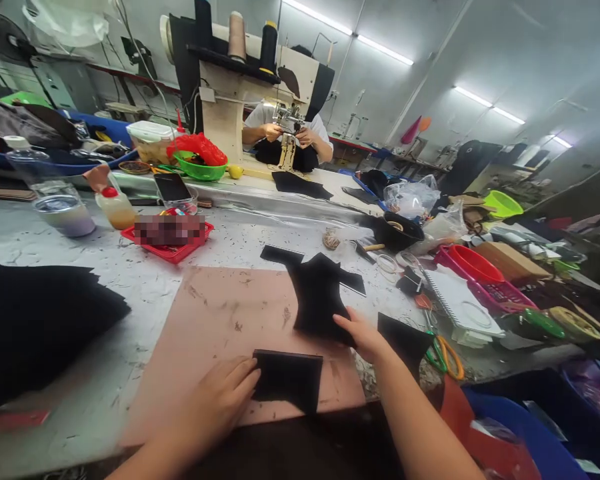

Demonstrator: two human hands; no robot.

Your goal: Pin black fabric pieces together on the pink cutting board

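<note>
Left hand [220,400] resting flat on the pink mat [215,333], fingers [245,377] stretched and only pressing the left edge of a small black rectangle piece [289,380] near the front of the tabletop [130,280], not gripping it. Right hand [363,333] further back, fingers laid loosely on the lower edge of a black stack of cut pieces [320,297], holding nothing closed. Judged as an early-to-middle stage: one piece already separated and laid out on the mat, many more still waiting in that stack and in the large black pile [35,327] at left; green-handled scissors [443,353] untouched at right.
</note>
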